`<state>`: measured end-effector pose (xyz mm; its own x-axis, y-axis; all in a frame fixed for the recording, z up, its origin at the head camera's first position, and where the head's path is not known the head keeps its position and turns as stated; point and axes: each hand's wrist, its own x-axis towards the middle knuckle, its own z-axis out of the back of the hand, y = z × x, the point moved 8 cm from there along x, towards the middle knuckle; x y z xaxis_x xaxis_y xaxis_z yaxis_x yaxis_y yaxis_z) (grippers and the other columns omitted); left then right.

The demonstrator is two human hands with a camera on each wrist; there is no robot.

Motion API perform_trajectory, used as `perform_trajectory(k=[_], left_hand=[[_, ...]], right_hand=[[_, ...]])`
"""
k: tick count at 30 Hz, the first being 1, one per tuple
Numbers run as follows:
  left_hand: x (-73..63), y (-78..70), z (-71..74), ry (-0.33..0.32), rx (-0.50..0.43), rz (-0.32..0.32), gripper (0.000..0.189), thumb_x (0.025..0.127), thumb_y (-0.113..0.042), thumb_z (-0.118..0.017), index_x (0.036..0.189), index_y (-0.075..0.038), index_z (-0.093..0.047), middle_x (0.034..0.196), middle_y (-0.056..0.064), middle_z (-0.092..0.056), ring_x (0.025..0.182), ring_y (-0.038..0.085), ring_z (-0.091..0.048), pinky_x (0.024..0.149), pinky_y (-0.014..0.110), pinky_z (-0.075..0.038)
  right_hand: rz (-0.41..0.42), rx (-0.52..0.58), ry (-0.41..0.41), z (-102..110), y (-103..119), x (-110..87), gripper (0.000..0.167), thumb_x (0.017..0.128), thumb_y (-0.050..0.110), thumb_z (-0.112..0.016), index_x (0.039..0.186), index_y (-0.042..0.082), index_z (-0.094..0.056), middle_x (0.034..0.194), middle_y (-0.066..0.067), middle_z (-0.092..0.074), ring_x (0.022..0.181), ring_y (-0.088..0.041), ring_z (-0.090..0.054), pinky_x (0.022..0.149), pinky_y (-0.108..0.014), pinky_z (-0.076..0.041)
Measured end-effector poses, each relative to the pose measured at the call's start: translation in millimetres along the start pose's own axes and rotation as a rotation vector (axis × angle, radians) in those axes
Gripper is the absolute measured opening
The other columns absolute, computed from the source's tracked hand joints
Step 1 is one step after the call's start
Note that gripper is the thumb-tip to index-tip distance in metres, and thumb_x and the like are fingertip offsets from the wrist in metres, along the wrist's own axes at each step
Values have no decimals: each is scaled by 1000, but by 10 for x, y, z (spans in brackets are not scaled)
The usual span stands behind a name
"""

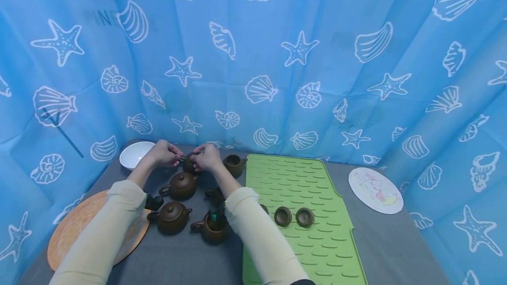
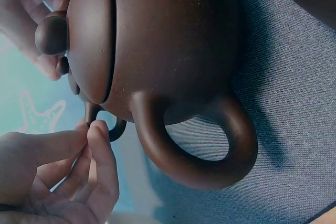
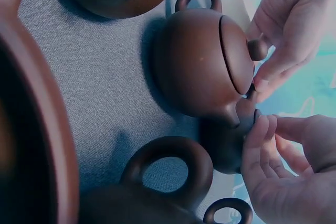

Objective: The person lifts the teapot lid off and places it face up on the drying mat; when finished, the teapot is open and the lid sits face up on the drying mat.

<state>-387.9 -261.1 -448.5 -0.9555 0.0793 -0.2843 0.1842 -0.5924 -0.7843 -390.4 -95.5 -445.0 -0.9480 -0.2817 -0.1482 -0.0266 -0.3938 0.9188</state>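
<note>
1. Pinching the handle (image 2: 121,128) of the far teapot (image 1: 189,166), your left hand (image 1: 164,155) has thumb and fingertips together on that loop.
2. Your right hand (image 1: 207,158) is opposite, fingers curled in and clamped on the same teapot near its lid; the exact contact is partly hidden.
3. That teapot sits between your two sets of fingers, on the grey cloth (image 1: 178,258).
4. Just on your side of your fingers stands a rounder lidded teapot (image 1: 183,187); nearer you is another lidded teapot (image 1: 173,219).
5. Just right of your right fingers is a lidless pot (image 1: 234,170), and beyond it the green mat (image 1: 293,170).
6. Left of your left fingers, a white bowl (image 1: 134,155) rests near the curtain (image 1: 245,47).
</note>
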Motion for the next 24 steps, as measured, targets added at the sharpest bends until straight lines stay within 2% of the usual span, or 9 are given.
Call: perform_trajectory(k=[4, 7, 12, 16, 19, 22, 23, 24], left_hand=[[-12, -1, -8, 0, -1, 2, 28, 110, -5, -55, 129, 12, -69, 103, 16, -71, 92, 24, -74, 90, 39, -67], [-9, 3, -8, -6, 6, 7, 28, 111, -5, -55, 128, 12, -69, 103, 16, -71, 92, 24, -75, 91, 40, -67], [0, -4, -13, -9, 19, 11, 28, 110, -3, -53, 127, 12, -69, 102, 15, -71, 90, 21, -74, 89, 38, -67], [-7, -17, -23, 0, 12, 6, 28, 110, -2, -53, 127, 14, -69, 104, 17, -71, 87, 20, -73, 86, 36, -67], [-16, -9, -20, -2, 10, 7, 28, 110, -3, -53, 127, 14, -69, 103, 17, -71, 88, 20, -74, 84, 35, -67], [-27, -5, -13, -10, 18, -4, 28, 110, -4, -54, 127, 14, -69, 103, 16, -72, 88, 21, -74, 85, 36, -67], [-30, -5, -13, -14, 21, -7, 28, 110, -4, -54, 127, 13, -69, 102, 16, -72, 88, 21, -74, 86, 37, -67], [-27, -4, -11, -14, 24, -12, 28, 110, -4, -54, 127, 13, -69, 102, 16, -71, 88, 21, -74, 87, 38, -67]], right_hand=[[9, -111, -56, 25, -2, -3, 16, 105, 11, -71, 119, 3, -73, 83, -9, -70, 58, -10, -61, 69, -35, -67], [2, -164, -75, 22, -20, 11, 12, 106, 14, -70, 115, 7, -72, 82, -5, -66, 57, -11, -61, 74, -40, -68], [24, -153, -79, 21, -2, 10, 11, 110, 18, -64, 115, 10, -69, 80, -1, -61, 60, -13, -63, 63, -33, -62], [83, -81, -42, 84, 88, -47, 15, 112, 19, -61, 120, 7, -67, 77, 1, -56, 61, -13, -61, 67, -35, -64], [121, -45, 15, 181, 175, -116, 18, 112, 17, -61, 123, 4, -66, 74, 0, -55, 62, -13, -59, 71, -38, -67], [137, -53, 44, 318, 214, -177, 18, 112, 18, -62, 122, 4, -66, 72, -1, -58, 60, -12, -60, 64, -32, -63], [144, -51, 58, 366, 225, -201, 19, 112, 17, -61, 122, 3, -66, 73, -2, -59, 60, -12, -60, 65, -34, -64], [148, -56, 63, 415, 224, -221, 19, 112, 18, -61, 123, 3, -66, 73, -2, -59, 62, -19, -64, 66, -36, -63]])
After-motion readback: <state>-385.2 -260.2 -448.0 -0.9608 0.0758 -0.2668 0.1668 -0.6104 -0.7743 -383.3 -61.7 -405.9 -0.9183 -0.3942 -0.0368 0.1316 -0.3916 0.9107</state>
